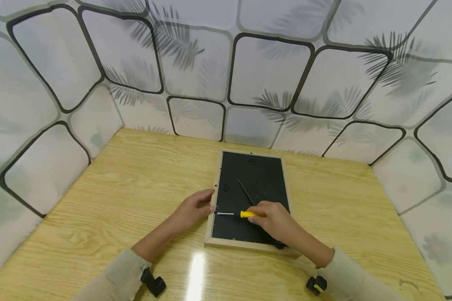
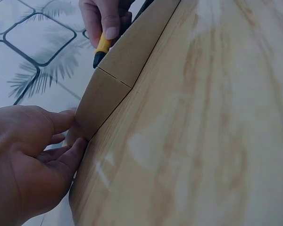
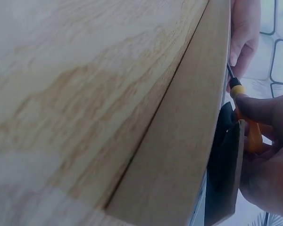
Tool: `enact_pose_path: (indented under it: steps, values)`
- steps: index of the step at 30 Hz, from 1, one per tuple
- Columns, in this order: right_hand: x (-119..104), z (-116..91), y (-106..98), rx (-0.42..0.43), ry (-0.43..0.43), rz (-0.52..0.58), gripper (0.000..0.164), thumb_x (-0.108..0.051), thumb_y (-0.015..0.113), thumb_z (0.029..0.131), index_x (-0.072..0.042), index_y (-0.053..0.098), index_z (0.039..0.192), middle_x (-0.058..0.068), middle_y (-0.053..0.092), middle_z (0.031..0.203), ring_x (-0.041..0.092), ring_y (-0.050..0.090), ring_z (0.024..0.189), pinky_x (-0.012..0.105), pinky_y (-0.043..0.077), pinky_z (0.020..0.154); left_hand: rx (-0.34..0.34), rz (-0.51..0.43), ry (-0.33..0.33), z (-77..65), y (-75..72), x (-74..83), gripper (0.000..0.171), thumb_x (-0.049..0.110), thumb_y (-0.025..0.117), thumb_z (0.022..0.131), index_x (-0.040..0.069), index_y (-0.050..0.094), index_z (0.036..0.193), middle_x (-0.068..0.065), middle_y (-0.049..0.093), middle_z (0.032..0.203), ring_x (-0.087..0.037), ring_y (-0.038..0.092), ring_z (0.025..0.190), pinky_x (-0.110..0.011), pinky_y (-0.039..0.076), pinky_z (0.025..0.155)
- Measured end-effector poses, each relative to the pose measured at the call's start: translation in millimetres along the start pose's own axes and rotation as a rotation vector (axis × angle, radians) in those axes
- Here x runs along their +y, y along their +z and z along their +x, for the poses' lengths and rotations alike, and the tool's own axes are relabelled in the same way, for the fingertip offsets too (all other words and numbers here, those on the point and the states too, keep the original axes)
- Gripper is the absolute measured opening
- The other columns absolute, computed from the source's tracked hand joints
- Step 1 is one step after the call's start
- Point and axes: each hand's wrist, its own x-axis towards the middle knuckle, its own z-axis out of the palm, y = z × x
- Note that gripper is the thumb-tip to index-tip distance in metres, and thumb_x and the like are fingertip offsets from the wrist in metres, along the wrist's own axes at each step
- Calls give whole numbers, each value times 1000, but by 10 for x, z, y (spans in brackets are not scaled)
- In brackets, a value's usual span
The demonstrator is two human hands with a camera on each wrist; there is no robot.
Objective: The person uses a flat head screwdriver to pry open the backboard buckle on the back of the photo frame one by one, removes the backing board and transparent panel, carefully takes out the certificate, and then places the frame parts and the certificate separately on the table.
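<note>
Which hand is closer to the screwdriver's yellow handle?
The right hand: it grips the yellow handle. The left hand touches the left side of the wooden frame, near the metal tip.

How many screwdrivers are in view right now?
1: the yellow-handled screwdriver held in the right grip, its tip by the left edge of the wooden frame. I see no others, though that grip covers part of the frame.
</note>
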Motion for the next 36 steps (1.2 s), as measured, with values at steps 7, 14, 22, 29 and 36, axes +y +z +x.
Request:
enact_pose_path:
  steps: [7, 14, 22, 29, 36]
  values:
    - [9, -37, 52, 19, -26, -8, 25, -10, 74, 91, -7, 76, 115, 2, 73, 99, 7, 64, 81, 18, 54, 69, -1, 6, 14, 18, 21, -29, 61, 16, 62, 101, 2, 37, 155, -19, 40, 157, -36, 44, 141, -53, 37, 115]
    - [25, -55, 106, 35, -3, -10, 26, -11, 74, 91, -8, 76, 117, 1, 73, 99, 8, 67, 84, 19, 55, 71, 10, 17, -7, 12, 33, 1, 61, 17, 62, 101, 5, 38, 155, -17, 42, 157, -34, 45, 141, -51, 38, 115]
    - [55, -44, 151, 44, -4, 6, 27, -11, 74, 91, -9, 76, 118, 0, 73, 100, 8, 67, 86, 19, 55, 72, 44, 79, -52, -12, 47, 21, 59, 20, 64, 100, 13, 43, 154, -16, 59, 141, -28, 58, 124, -42, 52, 100]
    - [78, -4, 176, 69, -49, 5, 27, -9, 74, 91, -7, 76, 117, 2, 74, 103, 13, 69, 89, 21, 57, 76, 45, 79, -67, 1, 47, 16, 59, 20, 65, 100, 15, 43, 154, -13, 59, 141, -19, 56, 106, -30, 50, 87]
    - [108, 19, 173, 80, -92, -6, 24, -7, 75, 89, -6, 77, 113, 6, 75, 103, 17, 70, 88, 22, 58, 75, 36, 51, -53, 24, 62, -11, 60, 19, 64, 100, 14, 42, 155, -16, 54, 147, -20, 56, 107, -28, 48, 83]
